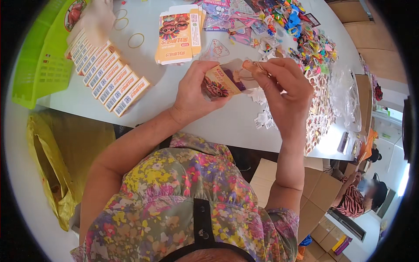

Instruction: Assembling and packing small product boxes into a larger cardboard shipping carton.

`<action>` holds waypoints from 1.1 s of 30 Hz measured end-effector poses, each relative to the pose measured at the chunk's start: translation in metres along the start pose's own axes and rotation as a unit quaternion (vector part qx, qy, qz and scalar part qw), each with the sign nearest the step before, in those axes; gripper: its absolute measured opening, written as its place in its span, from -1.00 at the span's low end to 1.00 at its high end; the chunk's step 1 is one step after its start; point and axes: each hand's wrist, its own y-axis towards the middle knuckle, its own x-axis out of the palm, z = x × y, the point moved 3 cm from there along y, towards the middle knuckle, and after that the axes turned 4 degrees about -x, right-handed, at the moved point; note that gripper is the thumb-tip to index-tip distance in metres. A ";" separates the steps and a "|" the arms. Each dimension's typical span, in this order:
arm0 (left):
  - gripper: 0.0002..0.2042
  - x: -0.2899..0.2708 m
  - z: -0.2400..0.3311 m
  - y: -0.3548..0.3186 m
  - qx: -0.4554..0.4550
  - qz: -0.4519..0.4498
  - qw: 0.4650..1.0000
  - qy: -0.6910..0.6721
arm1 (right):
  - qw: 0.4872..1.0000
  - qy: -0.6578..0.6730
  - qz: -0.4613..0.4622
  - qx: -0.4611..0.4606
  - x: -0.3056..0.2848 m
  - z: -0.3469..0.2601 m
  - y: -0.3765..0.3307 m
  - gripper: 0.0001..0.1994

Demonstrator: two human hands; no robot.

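**Small printed box being held in both hands above a white table**

A small orange box (223,81) with a cartoon picture is being gripped by the left hand (194,91), whose fingers are curled around its near end while the thumb is pressed along its side. The box is being held in the air just above the white table (235,124), between the two hands. Its far end is being pinched by the right hand (286,94), with the fingertips (257,67) closed on the open flap and on something small that cannot be made out.

A stack of flat unfolded boxes (179,37) is lying on the table beyond the hands. A slanted row of filled boxes (107,78) is lined up to the left, beside a green basket (41,72). Rubber bands (135,40) are scattered near the row. A heap of colourful small toys (301,37) and sticker sheets (318,113) is piled to the right. Small white paper slips (264,120) are lying just below the right hand.
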 end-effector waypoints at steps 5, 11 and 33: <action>-0.25 0.000 -0.001 0.000 0.005 -0.028 0.999 0.029 | 0.979 -0.187 -0.035 -0.079 0.014 -0.016 -0.010 -0.84; -0.23 0.001 -0.006 0.000 -0.012 -0.029 0.999 0.005 | 0.999 -0.048 -0.001 0.024 0.007 -0.012 -0.005 -0.77; -0.25 0.000 0.008 -0.005 0.068 0.037 0.996 0.041 | 0.988 -0.062 -0.057 -0.128 0.017 0.002 -0.013 -0.78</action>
